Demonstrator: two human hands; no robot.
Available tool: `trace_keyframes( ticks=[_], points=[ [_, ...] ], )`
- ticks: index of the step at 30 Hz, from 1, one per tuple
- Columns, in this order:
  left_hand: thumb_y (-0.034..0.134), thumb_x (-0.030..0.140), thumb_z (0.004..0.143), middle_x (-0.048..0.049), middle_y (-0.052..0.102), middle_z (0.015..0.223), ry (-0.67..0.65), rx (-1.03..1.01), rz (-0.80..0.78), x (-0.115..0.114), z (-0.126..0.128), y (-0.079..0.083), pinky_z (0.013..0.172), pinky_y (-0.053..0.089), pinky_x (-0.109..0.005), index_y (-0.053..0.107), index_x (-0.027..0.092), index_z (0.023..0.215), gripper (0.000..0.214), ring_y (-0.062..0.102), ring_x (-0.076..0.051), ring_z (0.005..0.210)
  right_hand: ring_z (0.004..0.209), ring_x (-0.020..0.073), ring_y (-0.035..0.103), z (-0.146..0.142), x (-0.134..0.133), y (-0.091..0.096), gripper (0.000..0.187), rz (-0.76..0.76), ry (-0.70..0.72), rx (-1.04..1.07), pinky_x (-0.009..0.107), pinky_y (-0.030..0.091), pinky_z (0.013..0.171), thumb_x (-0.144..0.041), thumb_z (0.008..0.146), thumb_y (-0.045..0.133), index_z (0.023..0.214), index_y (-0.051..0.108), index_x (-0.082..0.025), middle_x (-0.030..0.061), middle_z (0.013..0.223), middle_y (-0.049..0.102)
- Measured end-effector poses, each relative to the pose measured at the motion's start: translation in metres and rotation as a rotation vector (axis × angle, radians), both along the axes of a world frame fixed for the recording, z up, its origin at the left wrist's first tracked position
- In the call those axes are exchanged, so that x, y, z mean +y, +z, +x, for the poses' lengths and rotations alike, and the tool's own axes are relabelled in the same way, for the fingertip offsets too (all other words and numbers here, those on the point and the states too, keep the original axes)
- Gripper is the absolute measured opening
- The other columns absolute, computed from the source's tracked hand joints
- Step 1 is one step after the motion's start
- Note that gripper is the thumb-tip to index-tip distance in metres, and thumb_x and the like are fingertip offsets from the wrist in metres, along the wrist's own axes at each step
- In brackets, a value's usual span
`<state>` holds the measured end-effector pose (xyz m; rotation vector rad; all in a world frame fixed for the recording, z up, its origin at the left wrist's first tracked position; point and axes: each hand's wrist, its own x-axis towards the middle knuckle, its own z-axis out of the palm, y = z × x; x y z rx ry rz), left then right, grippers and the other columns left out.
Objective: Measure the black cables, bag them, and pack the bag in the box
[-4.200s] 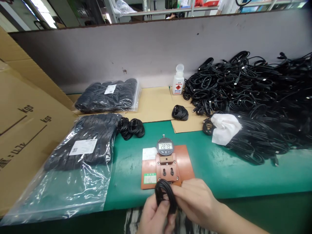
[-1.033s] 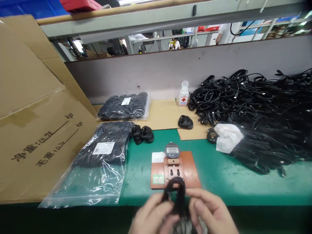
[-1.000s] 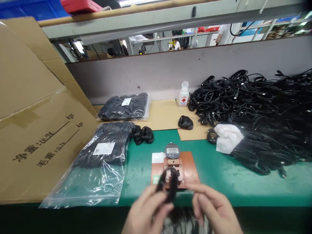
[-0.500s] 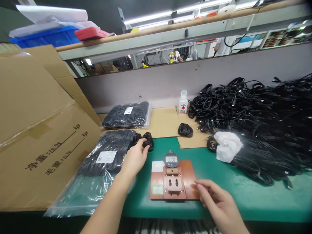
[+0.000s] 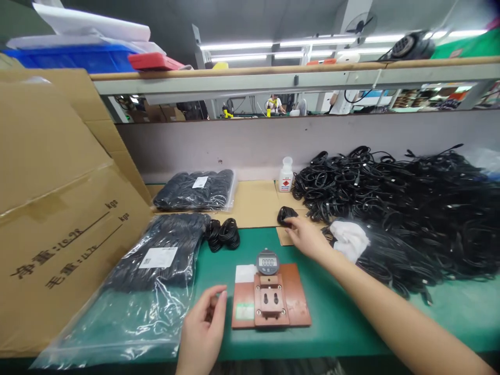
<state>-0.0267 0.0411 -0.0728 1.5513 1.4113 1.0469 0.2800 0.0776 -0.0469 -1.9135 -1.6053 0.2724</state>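
Observation:
My right hand (image 5: 308,238) reaches to a small coiled black cable (image 5: 286,213) at the cardboard's front edge. Its fingers are closed at the coil's near side and hide part of it. Beside the measuring fixture (image 5: 297,299), my left hand (image 5: 203,325) hovers with curled fingers, thumb and forefinger apart, and nothing visible in it. On the reddish-brown fixture, a round digital gauge (image 5: 267,262) reads zeros above a block with two dark slots. Two coiled cables (image 5: 228,233) lie to the left, next to a clear bag of coiled cables (image 5: 175,232) with a white label.
A second bag (image 5: 183,194) lies behind on cardboard (image 5: 258,195). A white bottle (image 5: 286,177) stands at the back. Loose black cables (image 5: 390,192) are heaped at right, with a white cloth (image 5: 349,239) by them. A big carton (image 5: 70,208) borders the left; a shelf (image 5: 250,80) crosses above.
My left hand has left the coils at left and come back toward me beside the fixture. My right hand has moved from the fixture's right edge forward to the single coil. The view has tilted up.

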Motion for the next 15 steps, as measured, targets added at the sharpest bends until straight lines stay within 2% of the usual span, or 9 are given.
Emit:
trace_keyframes(
  ticks=[2,4,7,10,13,14,15],
  points=[
    [0.062,0.055,0.083,-0.0032,0.067,0.073,-0.002,-0.018,0.011,0.000,-0.001,0.001,0.059,0.048,-0.027,0.070,0.018,0.093,0.039,0.061,-0.020,0.065,0.096,0.0229,0.065,0.002,0.021,-0.002,0.024,-0.014,-0.006,-0.050,0.042,0.051,0.088,-0.021,0.092,0.063,0.114,0.064,-0.013,0.0101,0.112,0.066],
    [0.063,0.052,0.083,-0.0024,0.066,0.071,-0.002,-0.031,0.037,0.002,-0.002,0.002,0.058,0.048,-0.027,0.070,0.018,0.091,0.036,0.060,-0.019,0.063,0.095,0.0220,0.065,0.003,0.032,-0.002,0.020,-0.011,0.005,-0.063,0.043,0.052,0.087,-0.026,0.092,0.065,0.108,0.064,-0.014,0.0075,0.109,0.066],
    [0.064,0.049,0.083,-0.0017,0.065,0.068,0.014,-0.056,0.071,0.005,-0.004,0.001,0.056,0.047,-0.027,0.071,0.018,0.090,0.033,0.060,-0.019,0.061,0.090,0.0228,0.064,0.004,0.026,0.003,0.018,0.061,0.032,-0.025,0.042,0.051,0.086,-0.029,0.094,0.061,0.105,0.063,-0.014,0.0073,0.099,0.066],
    [0.064,0.047,0.083,-0.0031,0.067,0.071,0.032,-0.089,0.083,0.003,-0.006,0.003,0.058,0.048,-0.027,0.071,0.018,0.088,0.031,0.062,-0.020,0.064,0.078,0.0230,0.063,-0.007,-0.010,0.011,0.024,0.177,0.065,0.086,0.037,0.051,0.077,-0.036,0.095,0.054,0.106,0.058,-0.015,0.0061,0.082,0.063],
    [0.068,0.046,0.081,-0.0033,0.067,0.074,0.058,-0.152,0.056,-0.012,-0.003,0.009,0.064,0.051,-0.026,0.071,0.018,0.086,0.029,0.063,-0.020,0.069,0.061,0.0173,0.058,-0.037,-0.069,0.008,0.031,0.245,0.101,0.270,0.030,0.050,0.059,-0.047,0.100,0.040,0.107,0.049,-0.019,0.0022,0.074,0.057],
    [0.069,0.047,0.081,-0.0031,0.067,0.073,0.054,-0.185,0.026,-0.020,0.000,0.011,0.064,0.051,-0.026,0.070,0.018,0.086,0.029,0.063,-0.019,0.068,0.052,0.0140,0.055,-0.051,-0.090,0.004,0.029,0.243,0.125,0.386,0.026,0.048,0.052,-0.048,0.102,0.037,0.107,0.047,-0.020,-0.0009,0.069,0.055],
    [0.070,0.048,0.080,-0.0031,0.066,0.071,0.037,-0.226,-0.020,-0.030,0.003,0.012,0.062,0.051,-0.025,0.071,0.018,0.086,0.030,0.062,-0.018,0.065,0.046,0.0115,0.051,-0.067,-0.110,-0.002,0.025,0.242,0.177,0.719,0.023,0.043,0.047,-0.047,0.101,0.043,0.105,0.046,-0.022,-0.0037,0.064,0.053]
  ],
)
